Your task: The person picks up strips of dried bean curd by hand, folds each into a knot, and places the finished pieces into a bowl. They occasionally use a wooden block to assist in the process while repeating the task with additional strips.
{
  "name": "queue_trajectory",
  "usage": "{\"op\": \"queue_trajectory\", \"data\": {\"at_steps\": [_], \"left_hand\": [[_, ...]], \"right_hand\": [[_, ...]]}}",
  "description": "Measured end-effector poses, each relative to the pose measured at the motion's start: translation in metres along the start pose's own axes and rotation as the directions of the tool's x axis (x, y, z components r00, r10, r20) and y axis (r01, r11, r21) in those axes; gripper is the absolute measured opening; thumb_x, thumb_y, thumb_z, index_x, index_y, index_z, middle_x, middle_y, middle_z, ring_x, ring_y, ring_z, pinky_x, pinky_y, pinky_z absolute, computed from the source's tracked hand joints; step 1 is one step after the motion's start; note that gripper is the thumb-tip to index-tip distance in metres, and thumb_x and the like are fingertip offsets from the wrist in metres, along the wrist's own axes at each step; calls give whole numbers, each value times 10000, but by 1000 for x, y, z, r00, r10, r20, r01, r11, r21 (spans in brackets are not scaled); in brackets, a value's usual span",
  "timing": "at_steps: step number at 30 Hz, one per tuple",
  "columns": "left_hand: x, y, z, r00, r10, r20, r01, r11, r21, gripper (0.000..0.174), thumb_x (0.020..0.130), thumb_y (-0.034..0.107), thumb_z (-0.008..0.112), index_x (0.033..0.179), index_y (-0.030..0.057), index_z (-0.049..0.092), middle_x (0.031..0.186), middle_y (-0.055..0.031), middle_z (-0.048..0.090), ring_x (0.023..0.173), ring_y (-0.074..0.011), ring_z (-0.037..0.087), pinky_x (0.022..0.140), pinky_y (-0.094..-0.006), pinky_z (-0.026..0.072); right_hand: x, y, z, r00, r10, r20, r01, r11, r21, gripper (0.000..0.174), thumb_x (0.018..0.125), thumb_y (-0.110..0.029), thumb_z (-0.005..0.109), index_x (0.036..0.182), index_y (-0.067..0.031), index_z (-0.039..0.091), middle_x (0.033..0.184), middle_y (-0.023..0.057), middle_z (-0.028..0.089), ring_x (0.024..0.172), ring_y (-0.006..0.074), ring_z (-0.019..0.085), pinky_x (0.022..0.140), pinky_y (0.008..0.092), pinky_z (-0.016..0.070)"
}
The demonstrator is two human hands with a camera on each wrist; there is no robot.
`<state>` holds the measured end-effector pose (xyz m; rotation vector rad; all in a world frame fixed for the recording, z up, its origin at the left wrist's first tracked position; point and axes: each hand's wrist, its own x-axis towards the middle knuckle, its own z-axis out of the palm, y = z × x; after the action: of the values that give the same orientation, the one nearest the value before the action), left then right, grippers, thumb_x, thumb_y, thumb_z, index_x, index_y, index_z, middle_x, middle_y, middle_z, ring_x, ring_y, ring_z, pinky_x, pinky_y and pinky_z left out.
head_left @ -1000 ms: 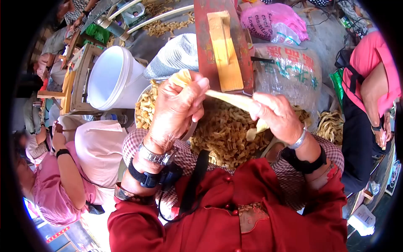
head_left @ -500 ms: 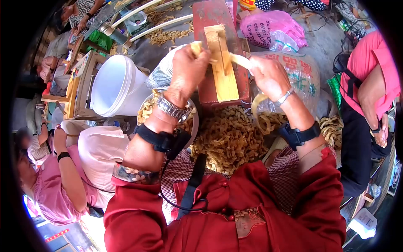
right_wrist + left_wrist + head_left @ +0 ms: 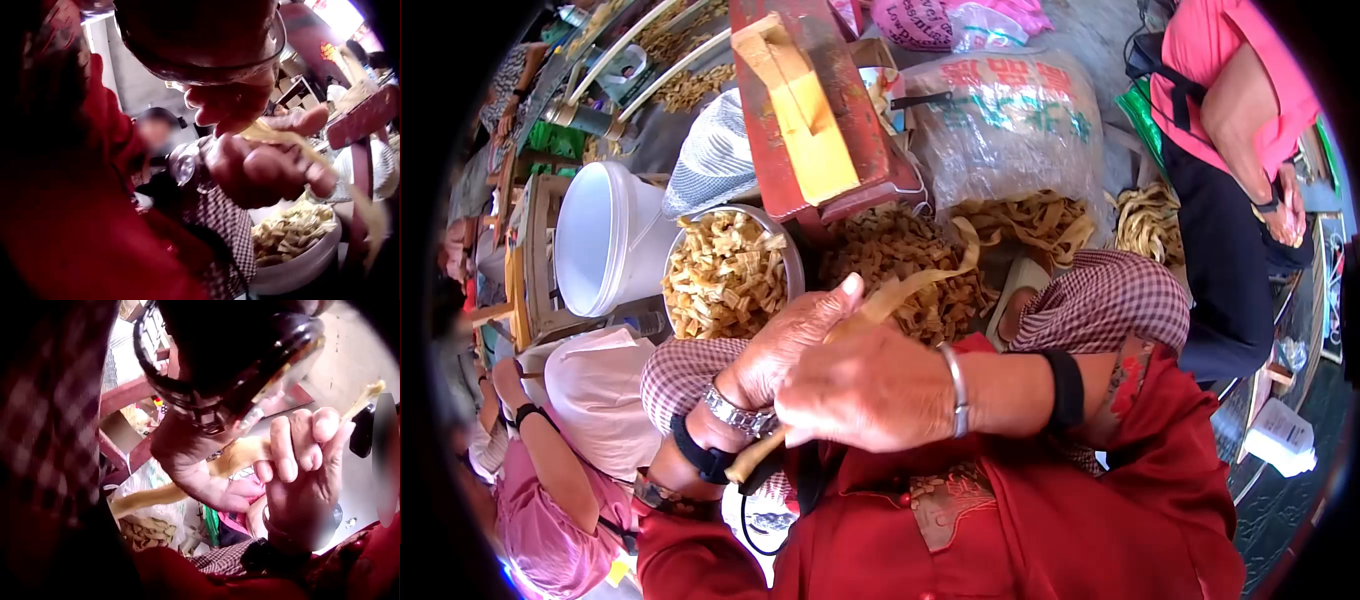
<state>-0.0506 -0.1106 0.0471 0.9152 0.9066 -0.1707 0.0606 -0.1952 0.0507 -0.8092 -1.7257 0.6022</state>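
Observation:
A long, pale yellow, pliable strip [image 3: 920, 283] runs slantwise through both hands, close in front of the red shirt. My right hand [image 3: 865, 390] crosses over the left one and grips the strip in curled fingers; its short end pokes out past them in the left wrist view. Beneath, my left hand [image 3: 785, 345] holds the strip between a raised thumb and its fingers, as the right wrist view [image 3: 269, 169] shows. The strip's long end trails toward a heap of cut pieces [image 3: 890, 255]. Part of the left hand's fingers is hidden by the right hand in the head view.
A red bench [image 3: 780, 130] bears a yellow wooden block [image 3: 810, 130]. Left of it stand a basin of cut pieces [image 3: 725, 270] and a white bucket [image 3: 590, 240]. A clear sack [image 3: 1010, 130] with longer strips lies to the right. Other people sit on both sides.
Both hands have come back from the bench toward the body, bringing a long strip. The right hand has crossed over the left. The head view has shifted, so the bench appears further left.

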Motion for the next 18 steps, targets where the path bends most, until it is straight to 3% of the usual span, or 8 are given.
{"op": "queue_trajectory", "data": {"at_steps": [3, 5, 8, 11, 13, 16, 17, 18], "left_hand": [[0, 15, 15, 993, -2, 115, 25, 980, -196, 359, 852, 344, 648, 1001, 24, 583, 671, 31, 537, 559, -37, 482, 468, -172, 394], [8, 13, 3, 981, 94, 168, -44, 959, -279, 237, 860, 247, 651, 952, 36, 595, 649, 43, 529, 516, -21, 445, 433, -157, 353], [8, -2, 3, 872, 476, -111, -468, 879, 91, 121, 907, 153, 575, 932, 37, 603, 685, 40, 547, 547, -34, 486, 474, -183, 418], [-10, 17, 13, 922, 387, -10, -381, 912, 151, 172, 945, 139, 501, 993, 11, 605, 792, 9, 607, 650, -44, 540, 568, -196, 465], [-10, 17, 9, 894, 449, -5, -431, 861, 269, 136, 916, 88, 537, 994, 9, 613, 796, -21, 619, 633, -84, 554, 579, -224, 471], [-10, 14, 8, 555, 830, 57, -573, 331, 750, 133, 851, 25, 595, 981, 0, 617, 787, -78, 621, 663, -142, 581, 607, -250, 482], [-21, 14, 14, 545, 834, -90, -406, 356, 842, 149, 788, -26, 626, 934, -11, 608, 812, -124, 613, 720, -188, 603, 656, -269, 489], [-21, 18, 10, 423, 906, 25, -385, 155, 910, 100, 822, 13, 616, 919, -10, 602, 871, -104, 615, 760, -153, 586, 682, -264, 480]], "right_hand": [[-16, -8, 9, 986, -11, 168, -5, 996, 93, 230, 732, -174, 687, 700, -87, 477, 650, 44, 504, 619, 214, 564, 537, 347, 441], [-20, -11, 5, 999, 6, 41, -9, 997, 78, 144, 798, -152, 630, 768, -61, 522, 723, 56, 528, 680, 228, 566, 581, 343, 448], [-14, 6, -15, 947, 114, -300, -126, 992, -20, 105, 885, -119, 530, 860, -21, 557, 795, 93, 536, 721, 249, 571, 629, 342, 461], [-4, 20, -30, 723, 543, -426, -350, 821, 452, 191, 896, -162, 523, 991, 3, 538, 815, 159, 557, 693, 259, 574, 593, 348, 446], [-4, 28, -29, 688, 634, -353, -459, 757, 466, 217, 906, -184, 499, 993, 8, 547, 756, 165, 562, 645, 247, 575, 579, 343, 443], [-3, 41, -29, 700, 659, -277, -551, 744, 378, 253, 913, -222, 463, 960, 6, 563, 654, 162, 548, 585, 248, 568, 564, 347, 436], [-3, 44, -29, 715, 650, -257, -567, 754, 331, 268, 914, -235, 451, 943, 3, 569, 617, 158, 539, 567, 252, 564, 560, 350, 434], [-4, 46, -28, 742, 627, -238, -564, 775, 286, 309, 913, -270, 427, 928, -4, 585, 589, 151, 529, 554, 253, 555, 552, 351, 426]]}}
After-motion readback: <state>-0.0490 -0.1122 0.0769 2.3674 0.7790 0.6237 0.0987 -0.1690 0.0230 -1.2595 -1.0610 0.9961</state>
